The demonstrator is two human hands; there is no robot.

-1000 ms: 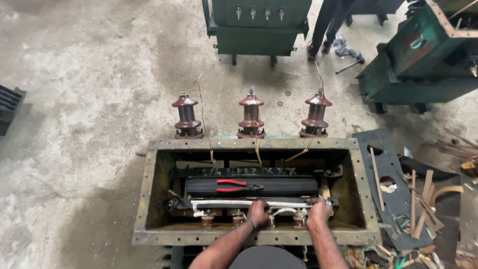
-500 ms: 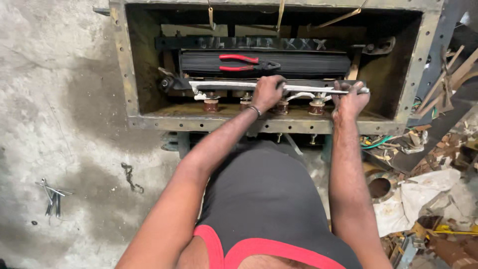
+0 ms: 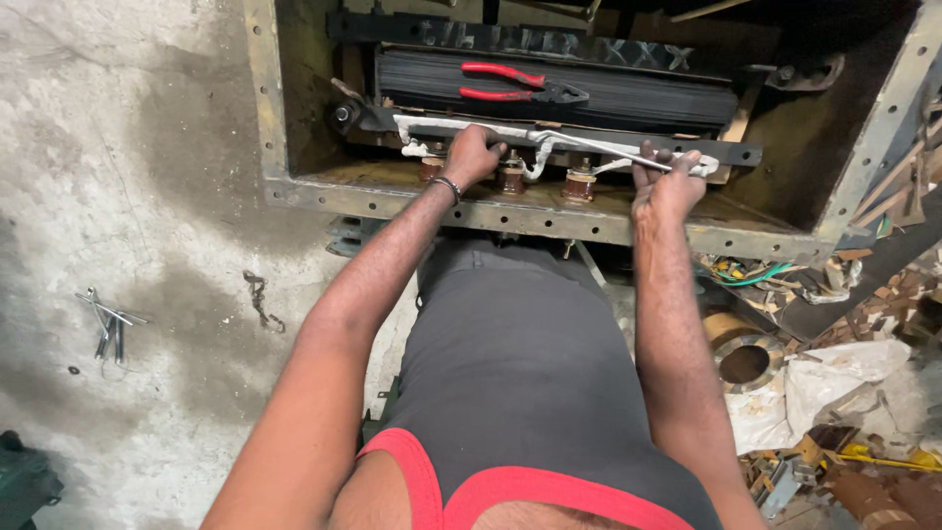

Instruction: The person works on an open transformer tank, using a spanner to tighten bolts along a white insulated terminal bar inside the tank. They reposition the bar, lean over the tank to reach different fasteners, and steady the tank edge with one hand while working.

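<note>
Hands grip the white-wrapped leads (image 3: 549,140) just inside the metal tank (image 3: 530,218): my left hand (image 3: 473,155) fists around one, my right hand (image 3: 669,182) curls over the thin rod (image 3: 628,155). Red pliers (image 3: 515,83) rest beyond my knuckles, parked within reach.

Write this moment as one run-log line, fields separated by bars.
left hand: grips white-wrapped lead | right hand: holds thin metal tool | red-handled pliers: on core | metal tank: open
</note>
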